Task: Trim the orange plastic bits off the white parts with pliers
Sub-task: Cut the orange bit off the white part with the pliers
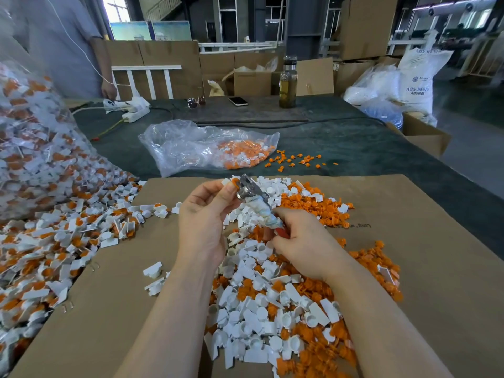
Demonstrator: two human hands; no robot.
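**Pliers on orange bit, part pinched in left hand**

Head view: left hand (203, 214) pinches a white part (227, 182) with its orange bit (235, 182) between thumb and fingertips, raised above the cardboard sheet (409, 268). Right hand (300, 241) grips the red handles of the pliers (252, 195), fingers curled round them; the metal head touches the orange bit. Below the hands, a mixed heap of trimmed parts (261, 317), white and orange. Left, a pile of untrimmed parts (54, 246) spills from a big clear sack (35, 148). Far on the green tabletop (354, 143): a smaller plastic bag (207, 145), loose orange scraps (294, 160), bottle (288, 83), phone (238, 101), sunglasses (196, 101), power strip (136, 110). Far left, a person in grey (68, 36) stands.
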